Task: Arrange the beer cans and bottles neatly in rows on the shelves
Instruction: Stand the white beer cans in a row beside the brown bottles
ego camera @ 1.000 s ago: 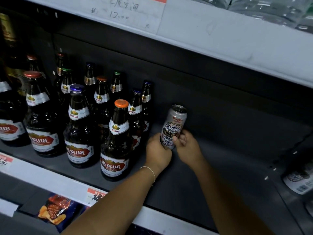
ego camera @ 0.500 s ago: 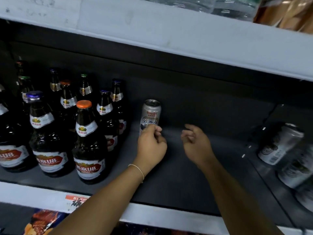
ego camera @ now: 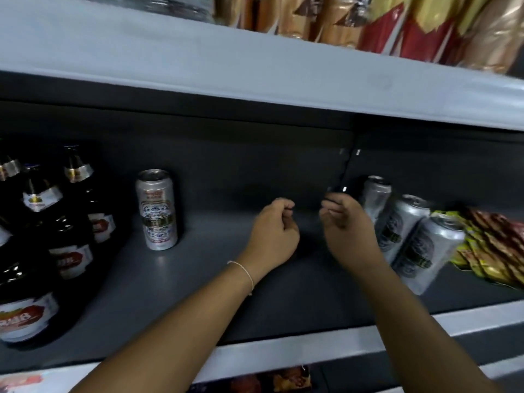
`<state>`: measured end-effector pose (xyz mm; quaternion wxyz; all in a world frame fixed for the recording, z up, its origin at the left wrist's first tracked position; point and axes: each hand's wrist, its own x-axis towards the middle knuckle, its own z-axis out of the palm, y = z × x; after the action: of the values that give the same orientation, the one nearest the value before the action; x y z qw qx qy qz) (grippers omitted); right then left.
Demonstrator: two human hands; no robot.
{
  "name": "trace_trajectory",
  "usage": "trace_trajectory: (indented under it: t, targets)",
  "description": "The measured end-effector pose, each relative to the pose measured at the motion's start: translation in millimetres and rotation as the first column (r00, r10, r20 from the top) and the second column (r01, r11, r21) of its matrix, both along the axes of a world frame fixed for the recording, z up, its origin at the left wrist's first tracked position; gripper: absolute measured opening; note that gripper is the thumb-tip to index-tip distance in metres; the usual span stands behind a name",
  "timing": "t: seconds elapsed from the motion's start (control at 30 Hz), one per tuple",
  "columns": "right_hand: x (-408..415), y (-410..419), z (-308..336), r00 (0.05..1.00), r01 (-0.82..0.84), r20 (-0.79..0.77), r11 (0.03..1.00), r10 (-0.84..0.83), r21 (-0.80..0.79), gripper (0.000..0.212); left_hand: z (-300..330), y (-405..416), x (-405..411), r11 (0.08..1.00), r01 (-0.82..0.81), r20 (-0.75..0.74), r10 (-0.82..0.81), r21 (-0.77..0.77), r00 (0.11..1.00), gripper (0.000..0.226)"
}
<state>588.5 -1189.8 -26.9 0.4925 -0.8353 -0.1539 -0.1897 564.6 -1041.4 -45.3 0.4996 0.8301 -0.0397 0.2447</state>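
One silver can [ego camera: 157, 209] stands upright on the shelf [ego camera: 198, 279] beside the bottles [ego camera: 68, 245]; three cans [ego camera: 408, 236] stand at right. My left hand [ego camera: 272, 234] and right hand [ego camera: 347, 225] hover loosely curled, holding nothing

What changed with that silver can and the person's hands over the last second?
Both hands held the can a second ago; the right hand let go first, then the left hand. Both have since moved rightward toward the cans on the right, fingers loosely curled and holding nothing. The can stays upright beside the beer bottles, which did not move on the shelf.
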Motion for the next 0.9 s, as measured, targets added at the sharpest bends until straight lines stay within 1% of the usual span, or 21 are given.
trace_trajectory:
  t: [0.17,0.33,0.5,0.6,0.67,0.77,0.83,0.9]
  targets:
    - [-5.7,-60.7,4.5,0.983,0.139,0.104,0.984,-0.150,0.108,0.031,4.1,-58.4,11.9,0.992,0.124,-0.064,-0.122,0.029,0.990,0.035]
    - [-8.2,-114.9,-1.6,0.929,0.285,0.210,0.951,-0.304,0.119,0.027,5.4,-109.0,13.2,0.976,0.217,-0.113,-0.213,0.025,0.970,0.036]
    - [-6.7,-154.3,-17.8,0.841,0.424,0.328,0.901,-0.430,0.094,0.039,4.8,-142.8,13.6,0.961,0.261,-0.141,-0.247,0.089,0.959,0.049]
    - [-5.6,-166.0,-26.1,0.827,0.446,0.339,0.890,-0.448,0.088,0.051,4.9,-156.1,15.2,0.953,0.291,-0.164,-0.274,0.085,0.948,0.050]
    - [-2.7,-172.1,-31.9,0.835,0.449,0.300,0.886,-0.462,0.114,0.056,3.4,-162.6,17.7,0.951,0.294,-0.182,-0.275,0.089,0.944,0.048]
    - [4.0,-177.8,-39.6,0.875,0.430,0.170,0.889,-0.453,0.156,0.061,0.2,-167.7,20.8,0.954,0.288,-0.191,-0.269,0.081,0.944,0.049]
    - [7.1,-178.5,-45.8,0.900,0.419,0.064,0.896,-0.431,0.146,0.063,-2.0,-167.9,20.7,0.954,0.291,-0.201,-0.271,0.077,0.941,0.049]
    - [11.0,-178.2,-53.8,0.910,0.414,-0.060,0.903,-0.410,0.114,0.068,-5.4,-165.4,20.2,0.949,0.309,-0.215,-0.288,0.070,0.933,0.049]
